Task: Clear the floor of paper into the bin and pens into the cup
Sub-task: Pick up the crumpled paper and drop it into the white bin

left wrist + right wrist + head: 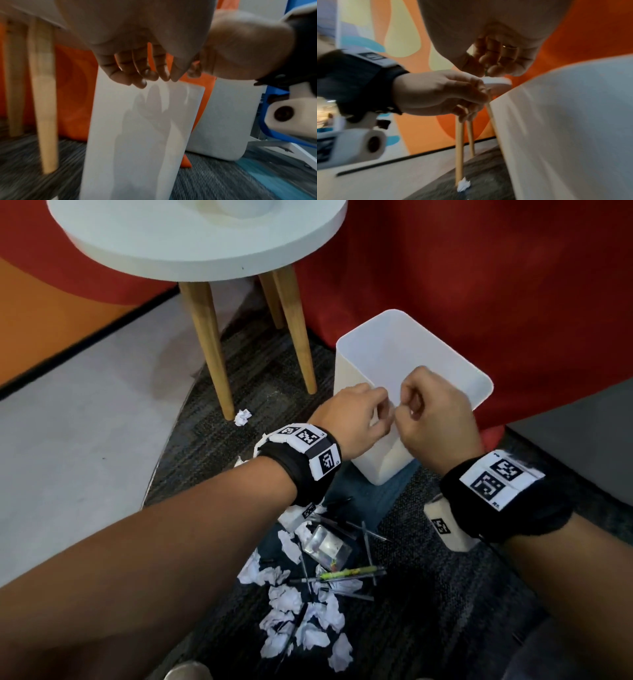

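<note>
A white plastic bin [380, 463] stands on the carpet. Both my hands hover over its near rim, almost touching each other. My left hand [356, 416] has its fingers [137, 73] hanging bent above the bin wall [137, 135], and nothing shows between them. My right hand [435, 412] is curled into a loose fist [498, 58]; I see nothing plainly held in it. Closer to me lie several crumpled paper balls [294, 601], several pens including a green one [352, 571], and a clear cup [327, 546] on its side.
One more paper ball [242, 417] lies by a wooden leg [209, 347] of the round white table [191, 248], left of the bin. A red cushion [479, 285] sits behind the bin and a grey block [223, 121] to its right.
</note>
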Tool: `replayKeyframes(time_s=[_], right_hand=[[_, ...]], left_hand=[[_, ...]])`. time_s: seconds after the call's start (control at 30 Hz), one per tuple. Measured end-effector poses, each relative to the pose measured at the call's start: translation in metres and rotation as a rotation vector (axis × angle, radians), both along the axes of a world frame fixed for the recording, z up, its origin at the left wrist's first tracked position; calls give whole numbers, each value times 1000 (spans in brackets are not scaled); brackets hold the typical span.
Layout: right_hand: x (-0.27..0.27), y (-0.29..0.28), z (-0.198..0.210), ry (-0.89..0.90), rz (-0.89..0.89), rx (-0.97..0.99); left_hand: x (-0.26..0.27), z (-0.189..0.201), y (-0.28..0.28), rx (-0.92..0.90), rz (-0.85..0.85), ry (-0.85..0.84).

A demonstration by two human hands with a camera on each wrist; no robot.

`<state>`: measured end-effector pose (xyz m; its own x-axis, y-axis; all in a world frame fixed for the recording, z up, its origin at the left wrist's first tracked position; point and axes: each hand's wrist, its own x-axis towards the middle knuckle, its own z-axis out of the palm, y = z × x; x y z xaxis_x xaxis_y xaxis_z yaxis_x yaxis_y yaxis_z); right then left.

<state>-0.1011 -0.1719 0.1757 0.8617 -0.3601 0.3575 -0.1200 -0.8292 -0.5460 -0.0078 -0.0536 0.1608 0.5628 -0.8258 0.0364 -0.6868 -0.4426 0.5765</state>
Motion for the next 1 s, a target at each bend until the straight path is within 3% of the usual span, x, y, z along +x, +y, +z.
replayKeyframes(time_s=[0.1, 0.2, 0.3, 0.4, 0.6, 0.73, 1.0], right_hand=[[1, 37, -24, 161, 192, -28], [3, 62, -61, 489, 335, -105], [8, 68, -106, 753, 387, -158], [13, 67, -149, 917, 388, -133], [29, 69, -206, 1098, 327, -104], [37, 75, -230, 1104, 318, -73], [35, 87, -248, 1144, 341, -142]], left_hand=[[2, -21, 22, 199, 40, 77], [6, -53, 45, 364, 50, 140], [11, -96, 67, 510, 119, 202], [6, -139, 89, 670, 72, 263], [-16, -196, 115, 815, -85, 278], [-31, -218, 121, 841, -112, 313], [-43, -234, 130, 875, -137, 255]])
